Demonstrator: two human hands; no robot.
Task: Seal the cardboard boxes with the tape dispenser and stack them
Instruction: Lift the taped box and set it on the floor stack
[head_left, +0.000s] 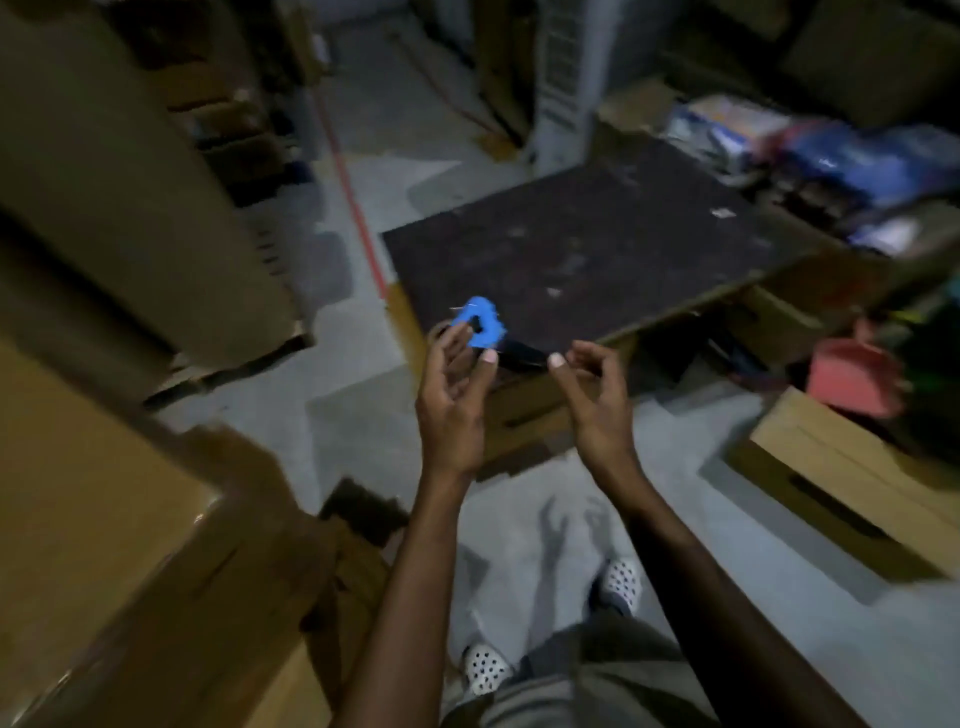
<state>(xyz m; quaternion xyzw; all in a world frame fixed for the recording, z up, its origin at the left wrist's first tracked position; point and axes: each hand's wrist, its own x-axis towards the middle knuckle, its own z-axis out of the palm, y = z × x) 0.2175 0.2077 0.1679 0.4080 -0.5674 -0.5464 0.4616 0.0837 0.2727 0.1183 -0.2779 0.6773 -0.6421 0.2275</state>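
- Hands reach forward over a grey concrete floor (363, 415), bare forearms extended from the bottom of the view.
- Left hand (454, 410) is loosely open, palm turned inward, fingers curled just beside a blue plastic tape dispenser (480, 325) with a dark handle; blur keeps me from telling whether the fingertips touch it.
- Right hand (592, 395) is open too, fingers bent, holding nothing, its thumb near the dispenser's dark handle end.
- The dispenser lies at the near left corner of a dark, worn square tabletop (597, 249).
- Large brown cardboard boxes (104, 545) stand at the left; another cardboard box (857, 483) sits on the floor at the right.
- White perforated clogs (485, 667) show below.
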